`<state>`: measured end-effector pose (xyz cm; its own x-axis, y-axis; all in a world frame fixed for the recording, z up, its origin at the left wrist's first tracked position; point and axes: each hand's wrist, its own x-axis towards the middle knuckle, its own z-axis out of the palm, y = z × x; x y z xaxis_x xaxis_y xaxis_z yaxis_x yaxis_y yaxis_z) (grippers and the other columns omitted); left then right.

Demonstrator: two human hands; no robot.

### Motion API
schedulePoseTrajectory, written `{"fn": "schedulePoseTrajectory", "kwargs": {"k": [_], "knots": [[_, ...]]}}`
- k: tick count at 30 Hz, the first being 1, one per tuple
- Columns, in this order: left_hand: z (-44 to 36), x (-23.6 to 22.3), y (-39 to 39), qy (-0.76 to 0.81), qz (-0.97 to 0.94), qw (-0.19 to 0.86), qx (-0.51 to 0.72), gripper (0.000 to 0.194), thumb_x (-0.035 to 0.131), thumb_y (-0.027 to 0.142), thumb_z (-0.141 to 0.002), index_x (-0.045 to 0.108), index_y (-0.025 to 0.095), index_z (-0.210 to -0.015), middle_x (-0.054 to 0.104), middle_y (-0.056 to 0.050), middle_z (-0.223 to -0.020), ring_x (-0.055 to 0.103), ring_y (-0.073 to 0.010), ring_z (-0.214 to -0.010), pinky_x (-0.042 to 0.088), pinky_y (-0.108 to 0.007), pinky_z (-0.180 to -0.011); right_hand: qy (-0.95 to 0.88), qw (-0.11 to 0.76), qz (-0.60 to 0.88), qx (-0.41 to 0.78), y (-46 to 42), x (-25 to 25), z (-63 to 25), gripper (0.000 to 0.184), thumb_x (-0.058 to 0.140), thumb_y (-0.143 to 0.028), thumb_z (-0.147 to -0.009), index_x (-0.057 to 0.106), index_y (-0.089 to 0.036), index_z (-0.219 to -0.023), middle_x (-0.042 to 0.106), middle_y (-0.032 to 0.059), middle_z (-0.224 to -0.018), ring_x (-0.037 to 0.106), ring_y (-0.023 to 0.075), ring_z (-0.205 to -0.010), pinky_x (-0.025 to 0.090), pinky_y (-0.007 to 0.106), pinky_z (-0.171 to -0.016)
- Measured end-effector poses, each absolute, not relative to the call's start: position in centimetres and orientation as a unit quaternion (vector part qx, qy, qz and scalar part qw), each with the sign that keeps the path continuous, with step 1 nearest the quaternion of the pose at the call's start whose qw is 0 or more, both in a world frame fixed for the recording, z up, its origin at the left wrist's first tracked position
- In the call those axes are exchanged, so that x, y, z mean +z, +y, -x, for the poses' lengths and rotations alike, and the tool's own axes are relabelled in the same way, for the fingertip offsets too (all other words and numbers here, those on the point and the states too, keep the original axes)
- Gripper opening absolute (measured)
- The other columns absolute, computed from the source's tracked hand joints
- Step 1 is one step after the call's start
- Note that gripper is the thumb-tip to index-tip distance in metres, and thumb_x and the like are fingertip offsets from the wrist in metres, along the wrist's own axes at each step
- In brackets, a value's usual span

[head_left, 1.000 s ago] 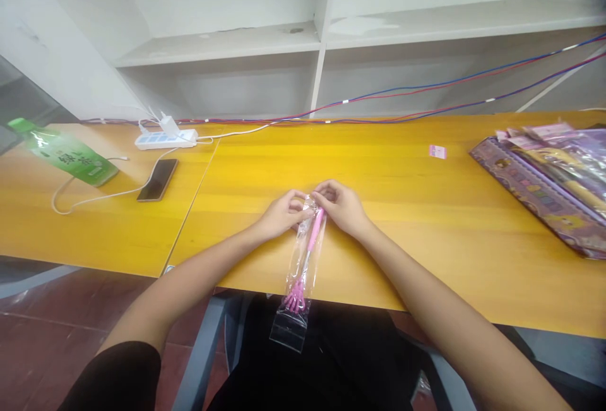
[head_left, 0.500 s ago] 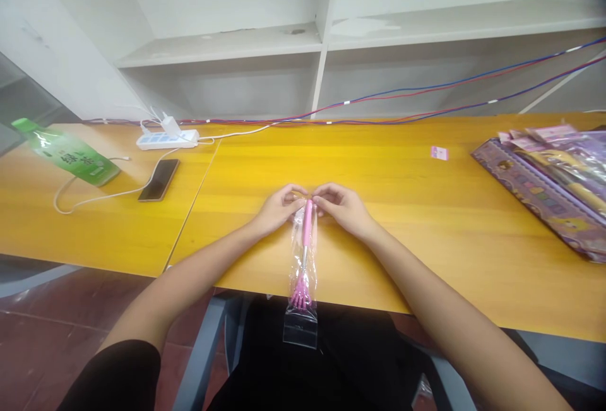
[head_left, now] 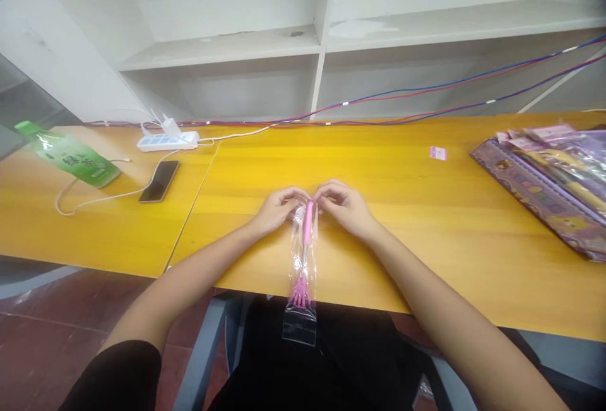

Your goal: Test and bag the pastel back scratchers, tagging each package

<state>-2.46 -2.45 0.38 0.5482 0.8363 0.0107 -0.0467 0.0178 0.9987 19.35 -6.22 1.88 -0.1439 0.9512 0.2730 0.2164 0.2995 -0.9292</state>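
Observation:
A pink back scratcher (head_left: 307, 225) with a metal shaft and a hand-shaped pink head lies inside a clear plastic bag (head_left: 300, 329). Its handle end points away from me, and the bag's lower flap hangs past the table's front edge. My left hand (head_left: 279, 208) pinches the far end of the bag, fingers closed. From the other side my right hand (head_left: 344, 209) is closed at the same spot, by the tip of the handle. The fingertips of both hands nearly meet there, and some of the fingers are hidden.
On the right lies a purple printed box (head_left: 530, 199) with packaged items on it; a small pink card (head_left: 438, 153) sits nearby. To the left are a green bottle (head_left: 71, 155), a phone (head_left: 160, 181) and a power strip (head_left: 168, 140). Cables (head_left: 345, 103) run along the back.
My fingers have shifted slightly at the far end of the bag, the left ones stretching a little toward the right. The bagged back scratcher stays almost in place.

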Motion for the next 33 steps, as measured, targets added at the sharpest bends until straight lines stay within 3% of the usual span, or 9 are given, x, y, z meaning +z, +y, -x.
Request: {"fn": "schedulePoseTrajectory", "kwargs": {"k": [9, 14, 20, 23, 27, 30, 33], "knots": [[2.6, 1.1, -2.7, 0.327, -0.633, 0.592, 0.375, 0.023, 0.069, 0.038, -0.095, 0.083, 0.020, -0.102, 0.075, -0.010, -0.105, 0.069, -0.0182, -0.088, 0.057, -0.029, -0.076, -0.649, 0.518, 0.436, 0.348, -6.7, 2.2, -19.0, 0.012, 0.068, -0.028, -0.088, 0.079, -0.025, -0.084, 0.065, 0.0073, -0.099, 0.065, 0.0215, -0.090, 0.062, 0.038, -0.073], [2.7, 1.3, -2.7, 0.324, -0.654, 0.567, 0.382, 0.021, 0.069, 0.035, -0.094, 0.082, 0.020, -0.085, 0.073, -0.009, -0.101, 0.068, -0.0186, -0.093, 0.056, -0.029, -0.079, -0.684, 0.515, 0.418, 0.302, -6.7, 2.5, -19.0, 0.016, 0.065, -0.023, -0.087, 0.080, -0.027, -0.081, 0.065, 0.0064, -0.096, 0.066, 0.0207, -0.088, 0.060, 0.039, -0.076], [2.7, 1.1, -2.9, 0.339, -0.624, 0.599, 0.371, 0.022, 0.068, 0.037, -0.093, 0.074, 0.016, -0.090, 0.072, -0.007, -0.095, 0.068, -0.0156, -0.085, 0.055, -0.027, -0.075, -0.730, 0.477, 0.417, 0.256, -7.0, 2.8, -19.1, 0.018, 0.064, -0.024, -0.090, 0.077, -0.027, -0.078, 0.066, 0.0064, -0.095, 0.065, 0.0233, -0.093, 0.057, 0.045, -0.089], [2.4, 1.0, -3.1, 0.341, -0.638, 0.581, 0.373, 0.027, 0.080, 0.040, -0.087, 0.069, 0.016, -0.092, 0.072, -0.006, -0.092, 0.069, -0.0146, -0.083, 0.056, -0.027, -0.077, -0.687, 0.486, 0.427, 0.332, -7.0, 2.4, -19.0, 0.009, 0.068, -0.034, -0.092, 0.070, -0.025, -0.090, 0.065, 0.0063, -0.102, 0.066, 0.0225, -0.093, 0.061, 0.043, -0.085], [2.0, 0.7, -3.2, 0.339, -0.614, 0.600, 0.385, 0.039, 0.087, 0.041, -0.081, 0.060, 0.018, -0.097, 0.069, -0.004, -0.098, 0.070, -0.0147, -0.084, 0.058, -0.026, -0.073, -0.582, 0.452, 0.442, 0.512, -6.8, 1.4, -18.5, 0.042, 0.074, -0.053, -0.090, 0.054, -0.025, -0.114, 0.067, 0.0031, -0.100, 0.066, 0.0153, -0.067, 0.059, 0.031, -0.055], [1.8, 0.4, -3.0, 0.344, -0.595, 0.612, 0.391, 0.049, 0.090, 0.043, -0.077, 0.057, 0.019, -0.104, 0.067, -0.004, -0.102, 0.071, -0.0148, -0.085, 0.058, -0.024, -0.068, -0.555, 0.403, 0.451, 0.571, -6.7, 1.0, -17.9, 0.047, 0.073, -0.062, -0.088, 0.056, -0.023, -0.107, 0.067, -0.0006, -0.080, 0.060, 0.0122, -0.055, 0.050, 0.025, -0.044], [1.8, 0.3, -2.7, 0.352, -0.572, 0.632, 0.387, 0.057, 0.093, 0.043, -0.073, 0.055, 0.019, -0.108, 0.067, -0.001, -0.094, 0.071, -0.0141, -0.080, 0.057, -0.022, -0.066, -0.541, 0.406, 0.444, 0.588, -6.6, 1.0, -17.6, 0.049, 0.077, -0.065, -0.084, 0.059, -0.022, -0.097, 0.065, -0.0031, -0.068, 0.055, 0.0101, -0.051, 0.044, 0.022, -0.043]]}}
